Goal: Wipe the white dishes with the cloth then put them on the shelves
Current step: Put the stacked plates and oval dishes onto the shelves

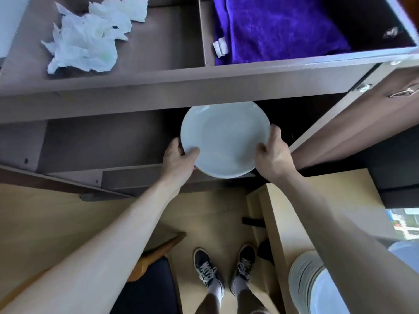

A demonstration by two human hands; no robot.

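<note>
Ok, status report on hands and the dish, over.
The left hand and right hand both grip the white dish by its rim. Dish at the lower shelf opening, partly in. Shelf behind it dark, contents unclear.

figure: furnished indoor room, consistent with a home living or dining area, seen from head height looking down. a brown laminate cabinet (pixel 158 87) with open shelves fills the upper half; its hinged door (pixel 362 123) carries a metal handle (pixel 403 91). a divider (pixel 203 32) splits the upper shelf (pixel 163 41): crumpled paper towels (pixel 86 39) lie in the left compartment, a folded purple cloth (pixel 283 28) in the right. a white plate (pixel 224 139) sits at the mouth of the lower shelf (pixel 102 141). below: pale wood-look floor (pixel 208 214), a light wooden table (pixel 340 200) bearing a stack of white plates (pixel 301 277), and a wooden-framed chair (pixel 149 286) with a dark blue seat.
</note>
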